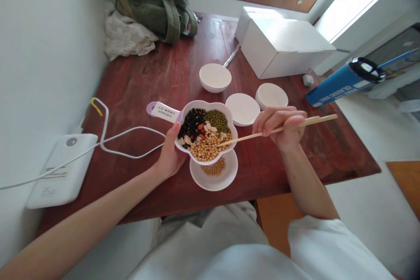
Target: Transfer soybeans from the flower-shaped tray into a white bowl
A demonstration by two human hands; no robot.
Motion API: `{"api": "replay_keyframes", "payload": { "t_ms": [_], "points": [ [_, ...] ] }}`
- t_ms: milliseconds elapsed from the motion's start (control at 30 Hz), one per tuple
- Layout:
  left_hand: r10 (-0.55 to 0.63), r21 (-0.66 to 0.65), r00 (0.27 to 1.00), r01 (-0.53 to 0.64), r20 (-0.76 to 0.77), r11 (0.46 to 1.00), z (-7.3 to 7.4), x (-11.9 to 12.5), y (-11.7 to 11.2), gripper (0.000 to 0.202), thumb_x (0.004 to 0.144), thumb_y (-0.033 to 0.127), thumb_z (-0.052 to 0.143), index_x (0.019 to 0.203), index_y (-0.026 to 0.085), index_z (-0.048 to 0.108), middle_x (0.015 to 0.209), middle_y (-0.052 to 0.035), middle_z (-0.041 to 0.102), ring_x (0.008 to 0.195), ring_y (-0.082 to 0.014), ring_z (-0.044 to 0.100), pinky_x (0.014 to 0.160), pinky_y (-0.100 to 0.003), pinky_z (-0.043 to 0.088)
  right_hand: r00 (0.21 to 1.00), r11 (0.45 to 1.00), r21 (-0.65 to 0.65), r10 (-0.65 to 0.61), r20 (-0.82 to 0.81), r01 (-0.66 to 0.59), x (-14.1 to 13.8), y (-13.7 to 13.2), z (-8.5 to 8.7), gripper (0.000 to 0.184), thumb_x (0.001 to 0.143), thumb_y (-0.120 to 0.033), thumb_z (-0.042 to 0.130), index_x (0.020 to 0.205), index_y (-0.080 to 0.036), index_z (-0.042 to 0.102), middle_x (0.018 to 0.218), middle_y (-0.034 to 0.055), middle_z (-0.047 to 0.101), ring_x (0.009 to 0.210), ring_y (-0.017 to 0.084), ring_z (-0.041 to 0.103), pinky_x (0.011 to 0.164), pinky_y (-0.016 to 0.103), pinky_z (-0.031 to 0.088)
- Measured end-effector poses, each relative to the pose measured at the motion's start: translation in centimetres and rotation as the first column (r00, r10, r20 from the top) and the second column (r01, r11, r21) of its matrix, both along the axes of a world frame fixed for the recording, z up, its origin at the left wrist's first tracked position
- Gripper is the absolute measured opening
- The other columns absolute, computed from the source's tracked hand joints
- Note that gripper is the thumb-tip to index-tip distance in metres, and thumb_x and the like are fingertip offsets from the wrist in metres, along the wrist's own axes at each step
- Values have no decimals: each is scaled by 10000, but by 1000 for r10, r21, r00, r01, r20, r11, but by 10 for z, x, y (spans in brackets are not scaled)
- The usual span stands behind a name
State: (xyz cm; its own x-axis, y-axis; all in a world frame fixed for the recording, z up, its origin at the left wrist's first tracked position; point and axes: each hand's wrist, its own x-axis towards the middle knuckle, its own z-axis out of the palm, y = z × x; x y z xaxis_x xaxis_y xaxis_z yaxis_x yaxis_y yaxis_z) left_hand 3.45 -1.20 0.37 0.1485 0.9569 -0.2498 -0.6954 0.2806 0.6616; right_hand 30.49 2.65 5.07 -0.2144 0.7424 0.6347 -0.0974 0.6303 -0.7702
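My left hand grips the left rim of a flower-shaped dish, thumb over the edge, and holds it tilted above a white bowl. Black beans, green mung beans, yellow soybeans and some pale and red pieces, perhaps peanuts, lie in the dish. A labelled handle sticks out at its left. My right hand is closed around a pair of chopsticks, whose tips touch the soybeans. More soybeans rest in the white bowl, partly hidden under the dish.
Three white bowls stand behind the dish. Farther back are a white box and a green bag. A blue canister is at the right; a white power bank with a cable lies left.
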Motion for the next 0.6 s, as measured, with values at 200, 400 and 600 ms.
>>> {"api": "replay_keyframes", "payload": {
  "t_ms": [200,400,600],
  "points": [
    [4,11,1000,-4,-15,1000,0,0,0,531,929,598,793,1305,223,799,1380,-82,825,1519,-415,617,1299,-566,496,999,1000,-15,13,36,-12,2,8,-12,607,1035,-663,684,635,-216,770,603,57,711,494,180,659,469,319,486],
    [2,1,1000,-2,-12,1000,2,1,0,539,949,556,765,1379,231,773,1404,-81,814,1499,-414,635,1277,-572,513,998,997,-80,-16,56,21,-2,10,-17,628,968,-721,741,594,-217,777,582,70,716,468,162,613,426,293,404],
    [0,8,999,0,-32,1000,3,-1,0,551,888,563,828,1305,203,804,1362,-101,830,1495,-439,632,1290,-580,494,997,990,-143,4,75,7,-6,9,-26,640,1051,-679,645,658,-209,831,640,85,758,457,137,603,360,251,339]
  ]
}}
